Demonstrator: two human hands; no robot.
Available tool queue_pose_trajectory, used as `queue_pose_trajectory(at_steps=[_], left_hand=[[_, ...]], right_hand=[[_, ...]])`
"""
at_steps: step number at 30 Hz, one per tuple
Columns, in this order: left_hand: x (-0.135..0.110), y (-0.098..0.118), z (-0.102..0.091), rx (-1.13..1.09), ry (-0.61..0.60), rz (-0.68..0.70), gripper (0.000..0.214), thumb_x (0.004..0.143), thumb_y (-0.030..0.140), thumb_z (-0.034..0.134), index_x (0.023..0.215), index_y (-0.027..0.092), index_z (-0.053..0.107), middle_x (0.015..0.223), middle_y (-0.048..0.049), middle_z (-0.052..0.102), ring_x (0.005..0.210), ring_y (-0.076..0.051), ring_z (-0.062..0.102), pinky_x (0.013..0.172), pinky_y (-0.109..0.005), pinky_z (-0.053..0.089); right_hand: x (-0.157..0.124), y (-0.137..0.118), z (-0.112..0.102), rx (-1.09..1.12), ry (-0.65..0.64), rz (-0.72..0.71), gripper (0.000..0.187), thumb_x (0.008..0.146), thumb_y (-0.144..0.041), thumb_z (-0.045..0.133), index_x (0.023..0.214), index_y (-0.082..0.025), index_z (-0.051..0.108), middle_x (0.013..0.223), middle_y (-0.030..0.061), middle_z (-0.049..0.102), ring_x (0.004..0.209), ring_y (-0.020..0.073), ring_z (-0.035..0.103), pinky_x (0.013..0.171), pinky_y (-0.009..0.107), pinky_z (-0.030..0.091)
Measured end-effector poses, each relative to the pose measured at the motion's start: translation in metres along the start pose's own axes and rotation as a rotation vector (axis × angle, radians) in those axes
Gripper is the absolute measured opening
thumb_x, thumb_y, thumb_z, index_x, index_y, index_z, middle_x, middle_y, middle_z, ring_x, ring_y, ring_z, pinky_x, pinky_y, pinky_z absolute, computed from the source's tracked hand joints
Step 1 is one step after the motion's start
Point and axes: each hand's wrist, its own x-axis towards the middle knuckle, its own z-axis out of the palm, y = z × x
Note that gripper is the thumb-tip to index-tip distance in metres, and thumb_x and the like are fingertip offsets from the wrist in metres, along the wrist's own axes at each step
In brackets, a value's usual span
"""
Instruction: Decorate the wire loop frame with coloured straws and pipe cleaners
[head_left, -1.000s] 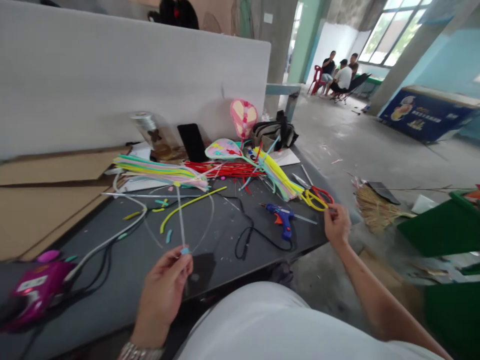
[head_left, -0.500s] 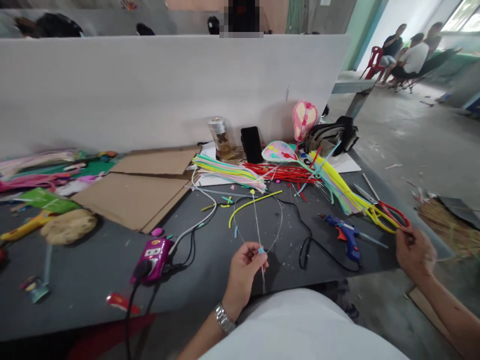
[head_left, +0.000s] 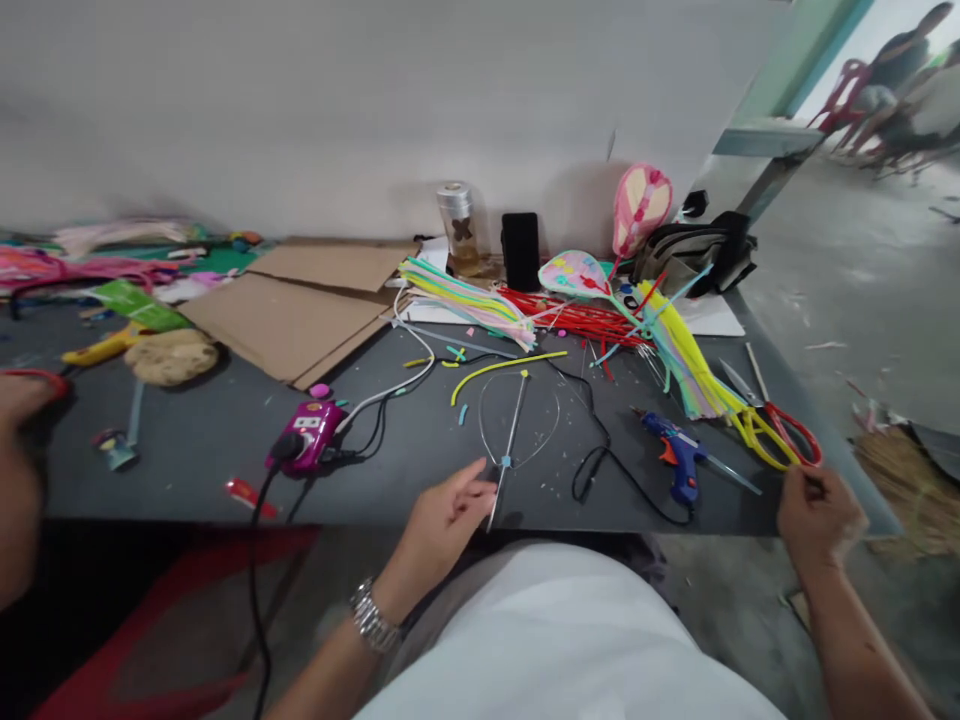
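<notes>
Head view: left hand (head_left: 442, 515), fingers loosely spread, touches the lower stick end of a thin wire frame (head_left: 517, 425) lying flat on the dark table (head_left: 187, 450). Right hand (head_left: 817, 510) is clenched at the table's right edge, just beside the red-handled scissors (head_left: 787, 430); whether it grips anything I cannot tell. A blue glue gun (head_left: 679, 460) lies between the hands.

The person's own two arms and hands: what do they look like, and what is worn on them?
Both forearms are bare; no sleeves show. The left hand has a silver metal-link wristwatch on its wrist. The right hand wears nothing: no watch, no glove. A white garment covers the body between the arms.
</notes>
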Motion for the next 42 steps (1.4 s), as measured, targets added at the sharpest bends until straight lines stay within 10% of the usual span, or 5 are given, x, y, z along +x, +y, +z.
queue_pose_trajectory(at_steps=[6,14,23,34,42], left_hand=[[-0.001,0.004,-0.024,0.528,0.279,0.443,0.028,0.097,0.036,0.058,0.076,0.02,0.066,0.085,-0.006,0.072,0.079,-0.019,0.067,0.072,-0.031,0.051],[0.08,0.037,-0.035,0.896,0.061,0.827,0.024,0.097,0.027,0.059,0.119,0.021,0.066,0.134,-0.0125,0.066,0.126,-0.029,0.06,0.109,-0.049,0.047],[0.122,0.035,-0.028,0.926,-0.019,0.756,0.039,0.098,0.026,0.056,0.136,0.019,0.057,0.148,-0.0151,0.057,0.136,-0.03,0.054,0.114,-0.052,0.044],[0.094,0.027,-0.048,0.769,0.061,0.75,0.024,0.101,0.029,0.053,0.117,0.021,0.069,0.124,-0.0101,0.07,0.118,-0.025,0.063,0.106,-0.046,0.049],[0.078,0.021,-0.023,0.936,-0.087,0.619,0.011,0.091,0.03,0.069,0.092,0.019,0.071,0.098,-0.0084,0.066,0.095,-0.026,0.06,0.088,-0.043,0.05]], right_hand=[[-0.004,0.001,0.004,0.085,0.124,0.018,0.017,0.07,-0.036,0.058,0.077,-0.022,0.062,0.065,0.0052,0.057,0.056,0.0221,0.055,0.06,0.038,0.045],[-0.031,-0.067,-0.031,0.136,0.046,-0.059,0.026,0.079,-0.04,0.058,0.093,-0.019,0.064,0.081,0.0098,0.064,0.061,0.0199,0.056,0.064,0.037,0.048],[-0.07,-0.136,-0.037,-0.02,-0.539,-0.118,0.041,0.078,-0.061,0.066,0.09,-0.024,0.053,0.07,-0.0014,0.059,0.061,0.0188,0.058,0.06,0.03,0.041],[-0.038,-0.137,-0.019,-0.154,-0.456,0.036,0.029,0.074,-0.044,0.063,0.092,-0.024,0.053,0.077,0.0032,0.065,0.076,0.0262,0.065,0.074,0.038,0.047],[-0.027,-0.156,-0.031,-0.14,-0.311,-0.251,0.034,0.085,-0.046,0.059,0.106,-0.02,0.065,0.084,0.0064,0.067,0.086,0.0266,0.065,0.077,0.038,0.048]])
